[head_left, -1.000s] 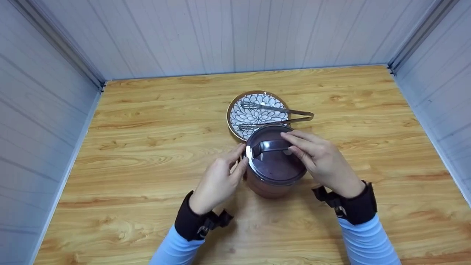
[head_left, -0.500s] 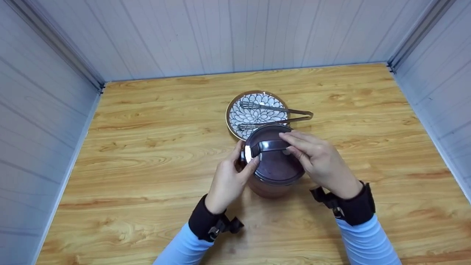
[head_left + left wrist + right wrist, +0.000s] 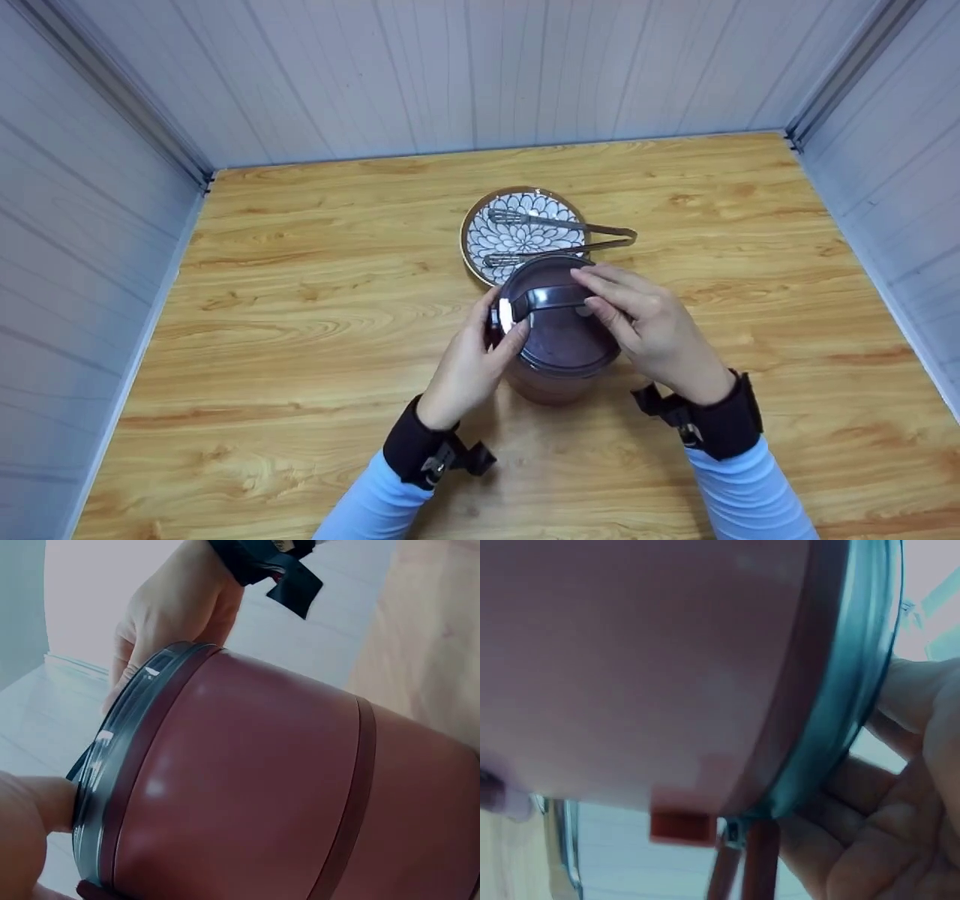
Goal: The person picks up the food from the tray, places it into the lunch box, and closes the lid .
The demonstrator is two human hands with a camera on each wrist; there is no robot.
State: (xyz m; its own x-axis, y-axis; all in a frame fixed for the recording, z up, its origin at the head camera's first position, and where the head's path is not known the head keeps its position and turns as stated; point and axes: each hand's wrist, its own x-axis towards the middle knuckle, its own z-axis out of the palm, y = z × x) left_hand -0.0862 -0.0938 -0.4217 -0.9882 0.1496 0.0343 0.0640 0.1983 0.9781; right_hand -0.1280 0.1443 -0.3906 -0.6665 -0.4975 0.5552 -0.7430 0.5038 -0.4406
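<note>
A reddish-brown canister (image 3: 247, 772) stands upright, with a dark see-through lid (image 3: 562, 337) on top. Across the lid runs a raised dark handle (image 3: 551, 298). My left hand (image 3: 465, 367) grips the lid's left rim, its thumb on the lid and its fingers down the far left side by a small clasp, partly hidden. My right hand (image 3: 652, 322) pinches the right end of the handle between fingertips and thumb. The right wrist view shows that hand's palm (image 3: 900, 840) close beside the rim.
Just behind the canister is a round plate (image 3: 525, 202) with a petal pattern and brown rim. Metal tongs (image 3: 611, 229) lie across it, their bend past its right edge. Pale panel walls (image 3: 480, 75) enclose the wooden table (image 3: 300, 300) at the back and sides.
My left hand has shifted right and slightly up, its thumb moving from the rim's edge onto the lid. The right hand, canister, plate and tongs look unmoved.
</note>
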